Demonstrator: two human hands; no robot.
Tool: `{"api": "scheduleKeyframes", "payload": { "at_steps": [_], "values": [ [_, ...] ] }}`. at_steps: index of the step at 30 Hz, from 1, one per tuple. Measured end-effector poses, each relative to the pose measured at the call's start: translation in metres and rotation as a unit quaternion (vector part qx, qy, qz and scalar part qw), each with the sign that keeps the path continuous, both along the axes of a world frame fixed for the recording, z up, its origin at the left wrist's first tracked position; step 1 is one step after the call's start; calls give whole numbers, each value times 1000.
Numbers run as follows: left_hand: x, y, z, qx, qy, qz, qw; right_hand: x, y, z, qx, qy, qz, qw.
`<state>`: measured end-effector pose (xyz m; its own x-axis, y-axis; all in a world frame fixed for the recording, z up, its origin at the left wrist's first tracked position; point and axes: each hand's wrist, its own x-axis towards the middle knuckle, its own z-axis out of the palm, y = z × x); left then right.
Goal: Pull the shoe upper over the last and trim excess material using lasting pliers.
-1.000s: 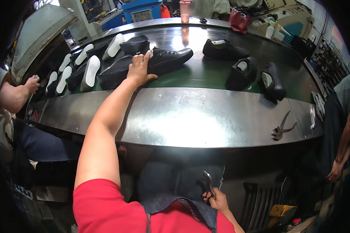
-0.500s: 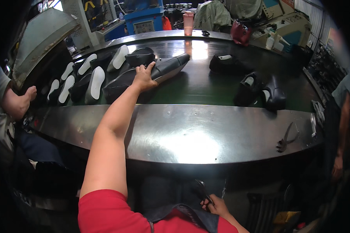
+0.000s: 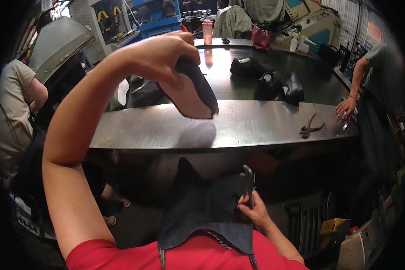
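My left hand (image 3: 173, 56) is raised over the bench with its fingers wrapped round a black shoe upper (image 3: 202, 87). The pale underside of the upper shows, and its lower end hangs above the bench's metal edge (image 3: 247, 128). Low in front of my dark apron (image 3: 202, 202), my right hand (image 3: 255, 209) grips a slim dark metal hand tool (image 3: 249, 177) that points upward. Its exact kind is hard to make out. Behind my left arm, a shoe with a white sole (image 3: 120, 93) lies on the dark belt and is partly hidden.
Several black shoes (image 3: 252, 67) lie on the belt's right part. Pincers (image 3: 311, 127) rest on the metal edge. At the right a co-worker's hand (image 3: 346, 107) touches the bench; another person (image 3: 18, 108) is at the left. A pink tumbler (image 3: 207, 32) stands at the back.
My left hand has lifted the shoe upper off the belt and brought it up and nearer. My right hand has risen with its tool. The view has shifted, and the co-worker's hand now rests on the bench.
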<state>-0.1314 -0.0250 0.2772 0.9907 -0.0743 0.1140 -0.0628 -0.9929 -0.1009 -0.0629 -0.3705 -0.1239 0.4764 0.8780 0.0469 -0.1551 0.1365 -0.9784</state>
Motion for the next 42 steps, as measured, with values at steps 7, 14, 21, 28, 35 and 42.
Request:
{"api": "scheduleKeyframes", "payload": {
  "at_steps": [7,14,21,28,35,42],
  "values": [
    [-54,-101,-47,-108,188,-137,967,-12,12,71,131,-24,-57,990],
    [-57,-116,-191,-214,210,-176,938,-34,60,44,128,-49,27,990],
    [-90,-94,-271,-599,-33,-91,795,-23,68,76,74,-59,-1,996],
    [-98,-121,-291,-751,-146,8,644,-19,80,104,-34,-108,46,993],
    [-106,-118,-316,-581,-267,16,769,-39,91,97,1,-28,38,999],
    [-98,-117,-326,-561,-251,-6,789,-15,90,88,-86,-230,39,969]
  ]
}}
